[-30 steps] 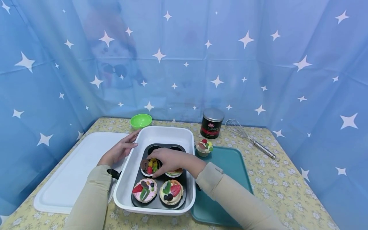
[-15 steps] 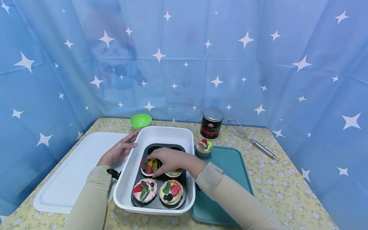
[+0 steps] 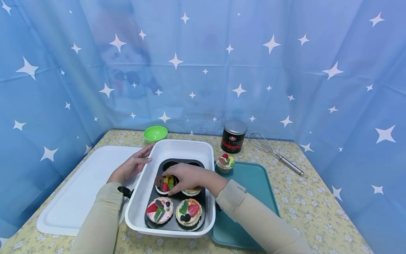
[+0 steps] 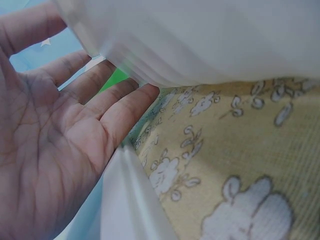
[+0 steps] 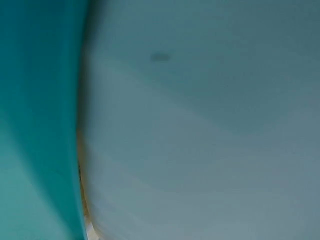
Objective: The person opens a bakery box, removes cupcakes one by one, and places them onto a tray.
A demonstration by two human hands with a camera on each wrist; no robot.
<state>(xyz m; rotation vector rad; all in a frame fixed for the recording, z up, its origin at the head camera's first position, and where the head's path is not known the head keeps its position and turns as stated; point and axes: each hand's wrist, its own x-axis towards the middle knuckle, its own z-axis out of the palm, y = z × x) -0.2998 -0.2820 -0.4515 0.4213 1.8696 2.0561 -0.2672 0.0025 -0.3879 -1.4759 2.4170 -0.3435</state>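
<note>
In the head view, a dark muffin tin (image 3: 174, 225) lies inside a white rectangular baking pan (image 3: 171, 145) with black handles. My right hand (image 3: 185, 176) reaches over the pan's right wall and holds a fruit tart (image 3: 167, 185) with a chocolate curl at the tin's middle left cup. Its wrist partly covers another tart (image 3: 192, 191) beside it. Two more tarts, one with pink cream (image 3: 160, 210) and one with pale cream (image 3: 189, 212), sit in the front cups. My left hand (image 4: 60, 130) has its fingers extended, fingertips against the pan's outer left side.
A white lid-like board (image 3: 79, 190) lies left; a teal tray (image 3: 244, 204) lies right, partly under my right arm. A small cupcake (image 3: 225, 163) stands at the tray's far left corner. Behind are a green bowl (image 3: 155, 133), an espresso tin (image 3: 234, 137) and a whisk (image 3: 279, 156).
</note>
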